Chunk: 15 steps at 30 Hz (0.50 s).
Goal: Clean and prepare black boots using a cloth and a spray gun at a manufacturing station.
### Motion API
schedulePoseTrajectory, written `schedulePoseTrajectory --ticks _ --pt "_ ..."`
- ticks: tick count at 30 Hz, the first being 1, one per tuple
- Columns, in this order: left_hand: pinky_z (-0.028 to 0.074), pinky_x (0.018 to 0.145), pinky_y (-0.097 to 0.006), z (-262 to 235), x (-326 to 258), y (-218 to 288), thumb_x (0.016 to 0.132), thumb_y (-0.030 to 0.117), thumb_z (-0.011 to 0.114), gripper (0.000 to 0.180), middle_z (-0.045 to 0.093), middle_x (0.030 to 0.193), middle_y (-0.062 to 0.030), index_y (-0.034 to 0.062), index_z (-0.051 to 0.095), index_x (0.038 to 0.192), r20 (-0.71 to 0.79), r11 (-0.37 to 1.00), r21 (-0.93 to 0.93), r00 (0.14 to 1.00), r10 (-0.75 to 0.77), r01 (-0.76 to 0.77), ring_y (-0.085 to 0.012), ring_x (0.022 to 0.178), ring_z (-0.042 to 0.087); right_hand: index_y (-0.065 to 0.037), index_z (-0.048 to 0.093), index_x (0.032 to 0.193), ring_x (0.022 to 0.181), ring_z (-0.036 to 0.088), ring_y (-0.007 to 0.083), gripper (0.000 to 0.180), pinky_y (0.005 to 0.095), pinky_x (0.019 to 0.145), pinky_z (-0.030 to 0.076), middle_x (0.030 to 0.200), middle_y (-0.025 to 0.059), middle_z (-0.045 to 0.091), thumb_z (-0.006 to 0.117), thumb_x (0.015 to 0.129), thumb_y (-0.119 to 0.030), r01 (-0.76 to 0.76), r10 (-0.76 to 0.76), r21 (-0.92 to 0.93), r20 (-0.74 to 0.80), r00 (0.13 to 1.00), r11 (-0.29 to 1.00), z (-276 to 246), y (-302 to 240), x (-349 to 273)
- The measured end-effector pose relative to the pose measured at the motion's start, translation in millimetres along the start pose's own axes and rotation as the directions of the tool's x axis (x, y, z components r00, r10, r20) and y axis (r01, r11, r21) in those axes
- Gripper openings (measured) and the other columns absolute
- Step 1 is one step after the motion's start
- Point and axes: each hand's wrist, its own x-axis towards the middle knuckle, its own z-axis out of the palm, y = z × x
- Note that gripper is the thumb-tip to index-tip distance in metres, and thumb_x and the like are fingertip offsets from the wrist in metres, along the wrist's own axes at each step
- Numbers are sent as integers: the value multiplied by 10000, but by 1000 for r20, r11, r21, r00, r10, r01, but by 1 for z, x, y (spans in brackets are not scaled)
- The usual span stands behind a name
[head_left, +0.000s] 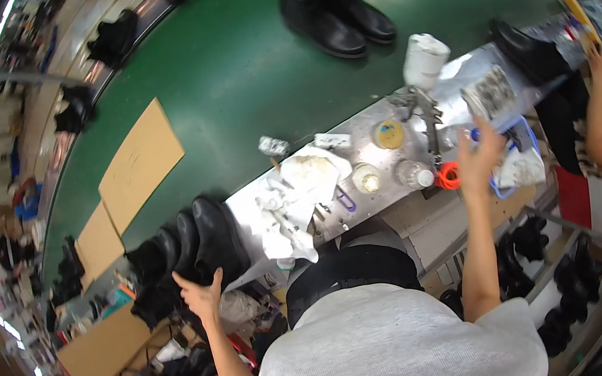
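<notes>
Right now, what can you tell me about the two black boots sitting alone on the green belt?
The two black boots are ankle-high and look like smooth, slightly shiny leather with low heels and dark soles. They stand upright side by side, close together, toes pointing toward the right and the steel table. They rest on the green belt, far from both hands. Nothing else touches them.

Bright overhead light; glare on green belt & metal bench; heavy fisheye bend, black corners; edges blurry.
</notes>
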Motion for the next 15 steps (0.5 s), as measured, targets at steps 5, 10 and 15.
schedulePoseTrajectory --ticks 5,10,15 --pt "479 802 -457 16 16 31 584 348 806 1000 605 946 -290 52 185 1310 8 958 -285 1000 29 -25 -450 899 606 -32 601 1116 969 550 342 425 395 858 428 1034 184 574 718 755 -224 -39 41 -12 263 964 999 -5 119 19" --pt "495 783 -392 24 39 -18 557 443 821 832 642 932 -236 -98 492 1096 174 854 -506 984 -35 120 -329 893 640 -16 598 1084 966 554 346 379 394 845 433 1013 183 579 714 748 -147 18 8 -103 247 969 994 5 128 52" --pt "514 739 -432 27 52 -3 614 395 748 463 652 852 -240 -14 674 817 299 967 -178 926 230 -182 -363 803 643 17 390 1336 1133 474 423 740 426 957 387 1245 279 485 751 725 -197 80 26 -358 282 959 930 0 124 75"
